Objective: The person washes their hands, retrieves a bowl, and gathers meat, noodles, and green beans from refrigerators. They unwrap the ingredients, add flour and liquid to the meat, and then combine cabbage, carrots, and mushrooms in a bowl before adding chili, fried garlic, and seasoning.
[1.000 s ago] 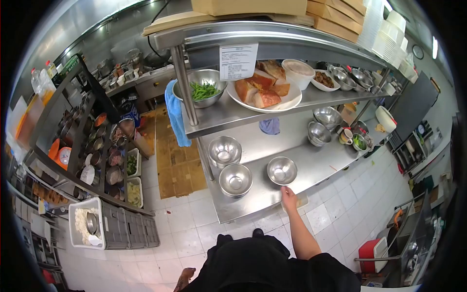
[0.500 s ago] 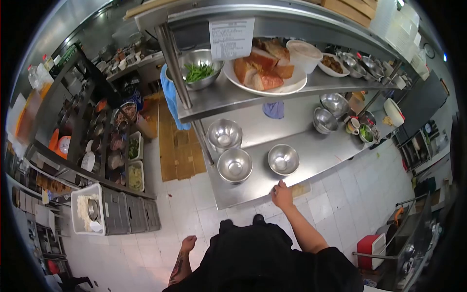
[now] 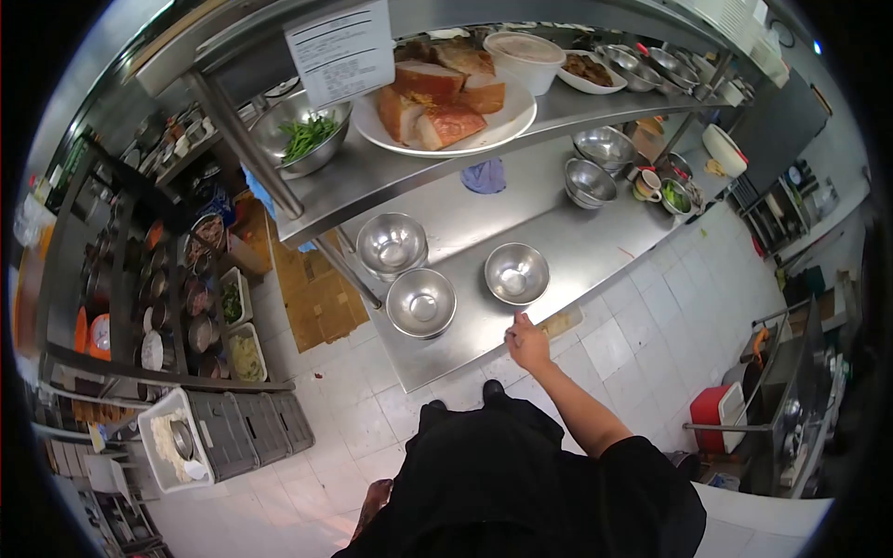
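Note:
My right hand (image 3: 527, 346) reaches to the front edge of the steel table (image 3: 465, 358). Its index finger points at the near rim of a shiny metal mixing bowl (image 3: 517, 273), with the fingertip right at the rim and the other fingers curled in. Left of that bowl stands another metal bowl (image 3: 421, 303), and behind it are stacked bowls (image 3: 392, 244). Low by my side hangs my left hand (image 3: 379, 493), partly hidden by my black clothing; its fingers are too unclear to make out.
On the shelf (image 3: 372, 191) above are a plate (image 3: 516, 121) of large browned meat pieces and a bowl of green vegetables (image 3: 310, 138). More metal bowls (image 3: 590, 182) stand further right. At left, grey crates (image 3: 246, 432) stand by a rack of food containers.
The view has shifted, so the shelf and table appear further left and the shelf higher. My right hand stays close to the bowl's rim. My left hand has drawn in toward my body.

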A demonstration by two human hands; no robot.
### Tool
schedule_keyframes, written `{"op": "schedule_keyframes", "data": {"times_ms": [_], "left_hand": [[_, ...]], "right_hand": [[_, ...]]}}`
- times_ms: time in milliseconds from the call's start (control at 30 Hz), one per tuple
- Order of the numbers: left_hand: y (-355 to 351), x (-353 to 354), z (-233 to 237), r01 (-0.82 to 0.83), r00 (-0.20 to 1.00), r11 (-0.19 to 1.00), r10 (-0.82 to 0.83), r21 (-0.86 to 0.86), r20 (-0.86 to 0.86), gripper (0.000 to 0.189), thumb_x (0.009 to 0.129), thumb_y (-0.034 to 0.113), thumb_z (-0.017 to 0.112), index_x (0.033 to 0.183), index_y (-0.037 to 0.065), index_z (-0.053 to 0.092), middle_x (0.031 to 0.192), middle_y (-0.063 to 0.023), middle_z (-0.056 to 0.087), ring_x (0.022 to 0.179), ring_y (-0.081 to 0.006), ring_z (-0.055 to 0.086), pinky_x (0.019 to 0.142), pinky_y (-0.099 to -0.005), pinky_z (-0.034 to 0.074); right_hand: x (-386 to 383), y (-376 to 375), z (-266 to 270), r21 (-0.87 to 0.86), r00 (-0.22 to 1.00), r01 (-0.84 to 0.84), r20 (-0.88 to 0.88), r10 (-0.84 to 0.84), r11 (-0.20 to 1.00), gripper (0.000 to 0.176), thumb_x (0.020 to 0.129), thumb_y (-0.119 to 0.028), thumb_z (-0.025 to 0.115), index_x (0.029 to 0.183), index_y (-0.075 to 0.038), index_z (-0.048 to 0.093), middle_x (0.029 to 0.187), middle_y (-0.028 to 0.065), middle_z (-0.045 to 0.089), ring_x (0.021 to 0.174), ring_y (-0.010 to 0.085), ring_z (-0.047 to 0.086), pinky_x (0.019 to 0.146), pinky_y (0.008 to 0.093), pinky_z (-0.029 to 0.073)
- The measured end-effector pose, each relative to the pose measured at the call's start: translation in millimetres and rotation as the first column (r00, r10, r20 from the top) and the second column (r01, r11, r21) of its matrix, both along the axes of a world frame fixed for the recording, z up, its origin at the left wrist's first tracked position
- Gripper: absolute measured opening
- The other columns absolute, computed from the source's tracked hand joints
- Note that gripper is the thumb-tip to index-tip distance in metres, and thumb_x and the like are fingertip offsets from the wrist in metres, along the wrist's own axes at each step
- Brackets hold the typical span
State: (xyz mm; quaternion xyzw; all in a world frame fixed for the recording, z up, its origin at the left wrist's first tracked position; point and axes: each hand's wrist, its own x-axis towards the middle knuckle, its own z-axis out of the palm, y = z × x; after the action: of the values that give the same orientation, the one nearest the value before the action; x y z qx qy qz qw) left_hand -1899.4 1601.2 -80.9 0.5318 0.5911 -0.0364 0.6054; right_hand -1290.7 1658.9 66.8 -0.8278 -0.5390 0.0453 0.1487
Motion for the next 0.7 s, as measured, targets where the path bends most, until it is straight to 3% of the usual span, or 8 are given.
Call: {"op": "schedule_keyframes", "data": {"times_ms": [67,167,233,300,433,500,600,700], "left_hand": [[6,12,9,-0.056,0.998,0.998,0.056,0.002,0.013,0.033,0.096,0.033,0.055,0.102,0.007,0.073,0.070,-0.0048,0.062,0.059,-0.0138,0.056,0.050,-0.0327,0.044],[37,25,23,-0.016,0.970,0.998,0.001,-0.059,-0.241,0.037,0.096,0.036,0.057,0.113,0.007,0.072,0.077,-0.0045,0.066,0.061,-0.0131,0.056,0.053,-0.0320,0.045],[51,7,-25,0.079,0.973,0.994,-0.094,-0.078,-0.210,0.032,0.095,0.026,0.054,0.117,0.008,0.070,0.087,-0.0082,0.072,0.066,-0.0182,0.064,0.058,-0.0357,0.051],[80,-35,-105,0.658,0.688,0.375,-0.651,0.653,-0.319,0.031,0.090,0.014,0.050,0.115,0.010,0.069,0.093,-0.0111,0.073,0.077,-0.0263,0.069,0.066,-0.0419,0.055],[146,21,-53,0.684,0.726,0.484,-0.375,0.546,-0.577,0.025,0.092,0.022,0.050,0.100,0.010,0.071,0.099,-0.0147,0.072,0.094,-0.0342,0.068,0.084,-0.0463,0.054],[147,94,17,-0.053,0.932,0.864,0.223,0.501,-0.285,0.032,0.092,0.033,0.053,0.100,0.009,0.072,0.102,-0.0150,0.072,0.097,-0.0360,0.067,0.086,-0.0462,0.053],[121,157,21,-0.211,0.930,0.794,0.342,0.571,-0.133,0.039,0.091,0.041,0.054,0.099,0.007,0.072,0.102,-0.0160,0.072,0.099,-0.0378,0.066,0.086,-0.0464,0.052],[77,196,-60,0.423,0.853,0.737,-0.126,0.528,-0.507,0.039,0.093,0.039,0.049,0.093,0.007,0.072,0.095,-0.0177,0.072,0.096,-0.0383,0.067,0.084,-0.0483,0.052]], "right_hand": [[25,-16,-20,0.442,0.870,0.115,-0.478,0.124,0.890,0.024,0.093,-0.022,0.066,0.101,0.000,0.066,0.104,0.0201,0.071,0.097,0.0301,0.070,0.083,0.0415,0.057],[53,-17,-10,0.135,0.303,0.664,-0.948,-0.099,0.736,0.035,0.101,-0.032,0.057,0.095,0.001,0.065,0.082,0.0101,0.070,0.065,0.0158,0.069,0.056,0.0262,0.056],[71,-3,13,0.039,0.196,0.771,-0.964,-0.179,0.636,0.043,0.100,-0.040,0.058,0.111,0.001,0.056,0.091,0.0125,0.068,0.060,0.0188,0.068,0.045,0.0283,0.054],[77,14,50,-0.041,0.106,0.807,-0.971,-0.212,0.589,0.043,0.098,-0.039,0.061,0.116,-0.002,0.049,0.091,0.0124,0.065,0.060,0.0222,0.069,0.045,0.0294,0.054],[105,40,30,-0.073,0.032,0.647,-0.992,-0.122,0.759,0.029,0.093,-0.023,0.068,0.098,-0.006,0.045,0.083,0.0132,0.062,0.058,0.0255,0.069,0.042,0.0332,0.055],[122,50,4,-0.058,0.080,0.566,-0.989,-0.125,0.823,0.021,0.092,-0.011,0.064,0.088,-0.007,0.044,0.072,0.0119,0.059,0.053,0.0256,0.067,0.042,0.0348,0.056],[136,31,24,-0.001,0.059,0.476,-0.998,-0.033,0.880,0.019,0.087,-0.003,0.060,0.078,-0.008,0.044,0.066,0.0119,0.059,0.051,0.0269,0.066,0.042,0.0366,0.058],[183,-29,60,0.034,0.128,0.277,-0.992,-0.002,0.960,0.016,0.085,-0.003,0.062,0.079,-0.006,0.048,0.072,0.0100,0.061,0.053,0.0231,0.065,0.044,0.0359,0.059]]}}
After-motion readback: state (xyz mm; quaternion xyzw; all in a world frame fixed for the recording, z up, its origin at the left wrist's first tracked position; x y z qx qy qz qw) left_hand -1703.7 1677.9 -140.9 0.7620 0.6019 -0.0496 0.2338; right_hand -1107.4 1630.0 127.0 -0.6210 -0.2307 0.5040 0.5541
